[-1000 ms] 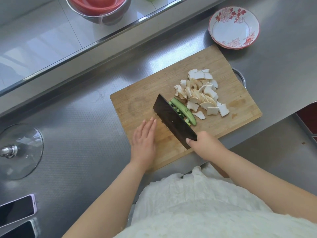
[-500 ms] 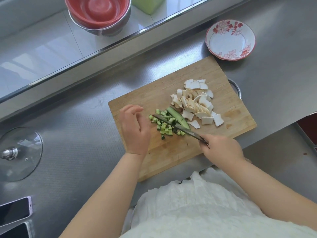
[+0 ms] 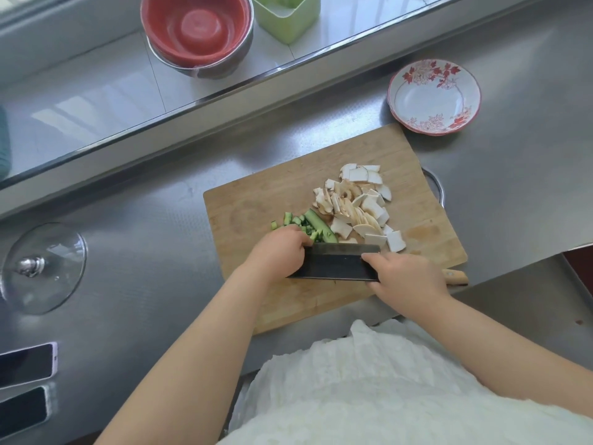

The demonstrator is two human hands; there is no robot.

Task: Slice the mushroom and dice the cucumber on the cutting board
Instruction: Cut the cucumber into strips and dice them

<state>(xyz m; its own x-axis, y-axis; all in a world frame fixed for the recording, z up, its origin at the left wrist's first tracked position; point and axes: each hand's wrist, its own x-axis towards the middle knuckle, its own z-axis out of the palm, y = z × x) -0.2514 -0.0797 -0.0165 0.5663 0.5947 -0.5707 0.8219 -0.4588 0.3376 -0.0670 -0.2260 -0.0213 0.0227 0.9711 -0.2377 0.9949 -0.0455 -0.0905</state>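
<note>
Wooden cutting board (image 3: 256,200) – right hand (image 3: 406,277) grips cleaver (image 3: 337,263), left hand (image 3: 279,252) curled over cucumber (image 3: 316,224)

The cleaver (image 3: 337,262) blade hides the near ends of the uncut cucumber strip (image 3: 321,227) and the nearest mushroom slices (image 3: 359,203). The left hand (image 3: 279,252) covers part of the diced cucumber (image 3: 290,220), and its fingertips lie behind the blade. The right hand (image 3: 406,277) conceals most of the wooden handle. Two phones (image 3: 27,364) are cut by the left edge, the green container (image 3: 285,17) by the top.
</note>
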